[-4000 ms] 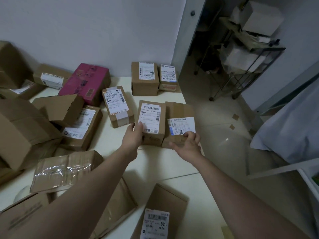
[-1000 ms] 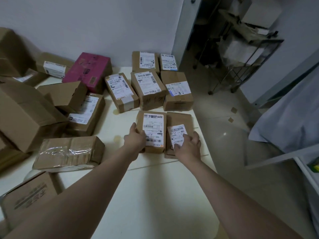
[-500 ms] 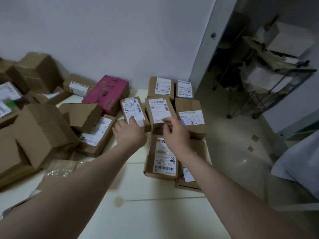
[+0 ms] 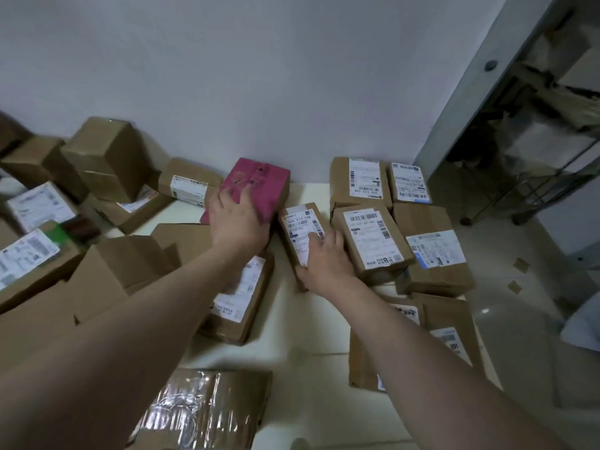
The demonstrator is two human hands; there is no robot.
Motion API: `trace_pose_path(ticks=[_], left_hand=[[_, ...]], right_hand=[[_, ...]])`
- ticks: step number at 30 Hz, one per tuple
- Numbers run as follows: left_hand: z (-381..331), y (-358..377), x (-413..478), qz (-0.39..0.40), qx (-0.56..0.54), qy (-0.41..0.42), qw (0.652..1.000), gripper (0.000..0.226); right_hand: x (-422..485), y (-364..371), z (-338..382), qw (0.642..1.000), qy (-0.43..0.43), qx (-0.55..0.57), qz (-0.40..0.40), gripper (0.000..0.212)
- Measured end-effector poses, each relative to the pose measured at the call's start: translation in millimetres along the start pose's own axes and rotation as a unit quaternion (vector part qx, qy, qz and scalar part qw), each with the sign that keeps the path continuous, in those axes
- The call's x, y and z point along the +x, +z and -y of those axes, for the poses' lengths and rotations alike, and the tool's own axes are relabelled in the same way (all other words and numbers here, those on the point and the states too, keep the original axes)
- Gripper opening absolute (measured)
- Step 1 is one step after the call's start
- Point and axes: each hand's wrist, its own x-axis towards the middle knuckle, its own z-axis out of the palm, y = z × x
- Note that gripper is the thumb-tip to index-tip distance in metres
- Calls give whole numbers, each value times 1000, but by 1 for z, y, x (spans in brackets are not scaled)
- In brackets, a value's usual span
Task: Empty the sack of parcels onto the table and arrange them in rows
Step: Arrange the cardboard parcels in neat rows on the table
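Observation:
My left hand (image 4: 238, 222) lies over the near end of a pink box (image 4: 263, 181) by the wall, fingers curled on its top; the box looks tipped up. Just to the right, my right hand (image 4: 324, 258) grips a small brown labelled parcel (image 4: 300, 227), thumb on the label. Right of that parcel, brown labelled parcels stand in rows: two at the wall (image 4: 358, 185), two in front of them (image 4: 373, 241), and two nearer ones (image 4: 449, 323) partly hidden under my right forearm. No sack is in view.
Loose brown boxes (image 4: 107, 157) are heaped on the left of the white table (image 4: 292, 323). A tape-wrapped parcel (image 4: 207, 407) lies at the near edge, a labelled one (image 4: 240, 297) under my left forearm. The table ends at the right; a wire rack (image 4: 535, 151) stands beyond.
My left hand has moved from the small labelled parcel up to the pink box. My right hand has shifted left onto that small parcel. The view has tilted up and left.

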Motion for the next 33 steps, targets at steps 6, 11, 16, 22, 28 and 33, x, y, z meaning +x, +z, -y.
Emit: trace_pose_path(ticks=[6,11,16,22,28,33], left_hand=[[19,24,52,148,-6,-97,984,121],[34,27,35,120,23,-70,990,102],[55,3,36,165,-346,-134,914,84],[63,-19,32,225,-523,-194,799,35],[57,-14,30,11,-420,-219,881,50],[13,-12,15,132,-231,-148,953,117]], right_hand=[[17,23,19,996,9,-88,22,81],[17,27,27,995,69,-51,46,84],[16,23,39,988,134,74,-8,78],[10,11,34,978,149,135,-46,70],[10,1,39,980,118,152,-48,66],[8,17,41,988,94,107,-60,64]])
